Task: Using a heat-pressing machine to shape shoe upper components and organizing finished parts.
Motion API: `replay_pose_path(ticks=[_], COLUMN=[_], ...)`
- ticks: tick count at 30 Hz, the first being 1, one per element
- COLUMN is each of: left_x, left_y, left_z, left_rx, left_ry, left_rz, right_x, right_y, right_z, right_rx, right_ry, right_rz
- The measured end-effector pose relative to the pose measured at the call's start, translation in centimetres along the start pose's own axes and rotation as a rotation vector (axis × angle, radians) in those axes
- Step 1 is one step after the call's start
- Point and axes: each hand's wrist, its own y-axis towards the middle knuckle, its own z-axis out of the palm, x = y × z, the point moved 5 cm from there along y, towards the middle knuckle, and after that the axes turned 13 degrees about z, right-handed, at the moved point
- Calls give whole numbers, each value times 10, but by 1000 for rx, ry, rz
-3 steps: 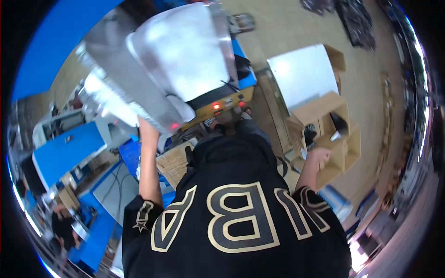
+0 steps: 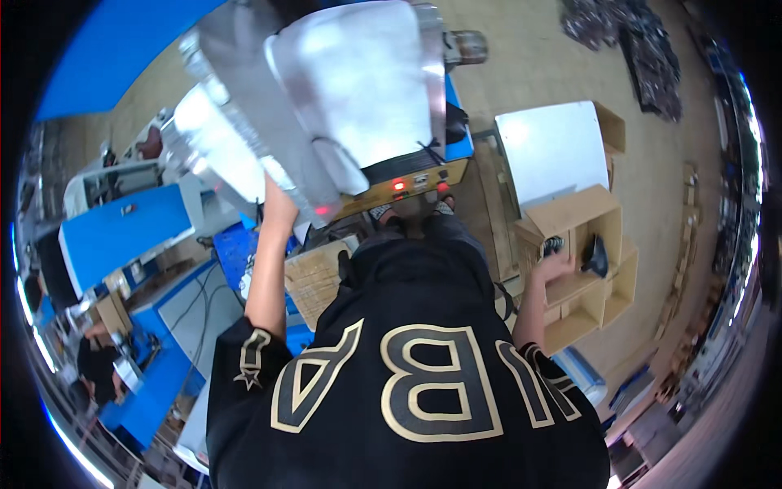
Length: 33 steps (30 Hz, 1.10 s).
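At the near left corner of a silver-covered machine (image 2: 354, 81), my left hand (image 2: 278, 204) reaches in under a shiny metallic flap (image 2: 273, 114). Its fingers are hidden there, so what they touch cannot be seen. My right hand (image 2: 555, 266) is over the near left part of an open cardboard box (image 2: 574, 208); blur hides whether its fingers are closed. Just beyond that hand lies a small dark item with light stripes (image 2: 553, 245). A black curved piece (image 2: 596, 256) sits in the box to the right of the hand.
A white panel (image 2: 550, 151) stands beyond the box. Red lights (image 2: 398, 186) glow on the machine's yellow front edge. A brown cardboard piece (image 2: 314, 281) and a blue crate (image 2: 236, 253) are by my left arm. Dark plastic bags (image 2: 643, 57) lie on the floor at the far right.
My right hand has moved from the box's near edge further in over it, toward the striped dark item. The whole view has shifted slightly; my left hand stays at the machine.
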Motion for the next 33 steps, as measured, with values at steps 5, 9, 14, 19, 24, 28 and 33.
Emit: replay_pose_path(ticks=[5, 9, 14, 19, 24, 28, 33], left_x=[1, -30, -44, -55, -60, -43, -41], left_y=[66, 85, 118, 125, 102, 108, 115], left_z=[-25, -40, -72, -75, -59, -61, -60], left_rx=[18, -183, -371, -309, -8, 101, -13], left_ry=[-272, -51, 39, 781, 792, 885, 731], left_rz=[-3, 168, 240, 578, 535, 541, 563], right_x=[139, 213, 221, 222, 222, 228, 251], right_y=[-245, -400, -465, -474, -470, -471, -479], right_z=[157, 197, 225, 240, 243, 246, 248], right_rx=[1151, 1639, 1353, 1046, 1027, 1117, 1107], right_ry=[-198, -225, -259, -406, -468, -374, -329], right_rz=[-667, -1131, -1617, -1841, -1802, -1691, -1703])
